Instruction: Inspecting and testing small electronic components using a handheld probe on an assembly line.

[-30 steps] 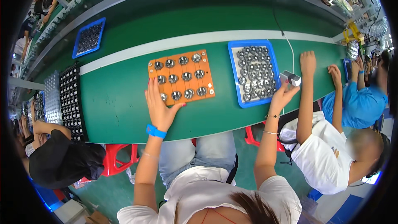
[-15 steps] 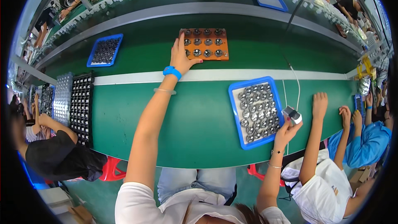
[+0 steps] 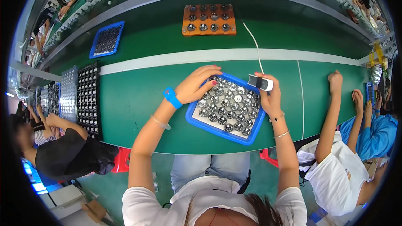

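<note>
Blue tray (image 3: 193,119) of round silvery parts (image 3: 228,104) sits on the green belt (image 3: 138,100), just in front of the person, turned a little so its long axis runs from near-right to far-left

Left hand (image 3: 197,86) lies on the tray's far-left corner, fingers spread and curled loosely over the rim and the first row of parts; cannot tell whether a single part is pinched under the fingertips. Blue wristband (image 3: 171,97) on that wrist

Right hand (image 3: 270,98) is at the tray's far-right corner, closed around a small grey-and-white handheld device (image 3: 260,82); a white cable (image 3: 253,44) runs from it away across the belt. Device's long axis lies roughly left-right, its dark end pointing left toward the tray

Key relation: the parts lie between the two hands, below and to the right of the left hand, to the left of and slightly nearer than the right hand. Left hand is already touching the tray; right hand is just beside its rim, device over the corner

Further off: orange tray (image 3: 209,31) of similar parts, far side of the belt, well apart from both hands. Smaller blue tray (image 3: 94,46) far left. Black gridded trays (image 3: 88,96) at left edge. A co-worker's arm (image 3: 333,109) rests on the belt to the right, apart from the blue tray
</note>
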`<state>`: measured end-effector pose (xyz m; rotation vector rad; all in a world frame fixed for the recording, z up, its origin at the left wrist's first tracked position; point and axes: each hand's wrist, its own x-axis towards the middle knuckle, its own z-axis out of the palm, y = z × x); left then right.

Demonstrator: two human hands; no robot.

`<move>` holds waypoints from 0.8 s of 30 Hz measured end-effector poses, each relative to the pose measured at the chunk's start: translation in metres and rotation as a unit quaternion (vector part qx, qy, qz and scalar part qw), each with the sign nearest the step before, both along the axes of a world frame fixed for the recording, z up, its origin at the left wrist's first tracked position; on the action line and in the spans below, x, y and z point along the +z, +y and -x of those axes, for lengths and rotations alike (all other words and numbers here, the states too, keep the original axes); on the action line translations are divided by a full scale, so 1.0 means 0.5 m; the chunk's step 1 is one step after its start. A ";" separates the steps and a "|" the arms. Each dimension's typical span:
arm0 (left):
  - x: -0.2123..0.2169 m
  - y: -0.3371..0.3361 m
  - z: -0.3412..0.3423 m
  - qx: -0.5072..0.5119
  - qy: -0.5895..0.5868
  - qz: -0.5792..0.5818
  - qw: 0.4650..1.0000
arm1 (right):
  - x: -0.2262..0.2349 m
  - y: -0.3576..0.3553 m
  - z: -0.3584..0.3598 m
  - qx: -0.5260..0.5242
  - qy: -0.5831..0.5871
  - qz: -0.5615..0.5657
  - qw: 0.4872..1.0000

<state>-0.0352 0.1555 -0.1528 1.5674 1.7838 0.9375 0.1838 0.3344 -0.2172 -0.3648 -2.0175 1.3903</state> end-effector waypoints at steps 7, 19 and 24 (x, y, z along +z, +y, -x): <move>0.025 -0.115 -0.025 0.100 0.031 0.003 0.995 | 0.010 -0.011 0.064 0.045 -0.003 -0.019 0.999; 0.040 -0.146 -0.041 0.116 0.191 -0.020 0.975 | 0.084 -0.059 0.056 0.031 -0.060 0.009 0.998; 0.082 -0.118 -0.079 0.150 0.219 -0.069 0.962 | 0.154 -0.134 0.067 0.109 -0.101 0.016 0.989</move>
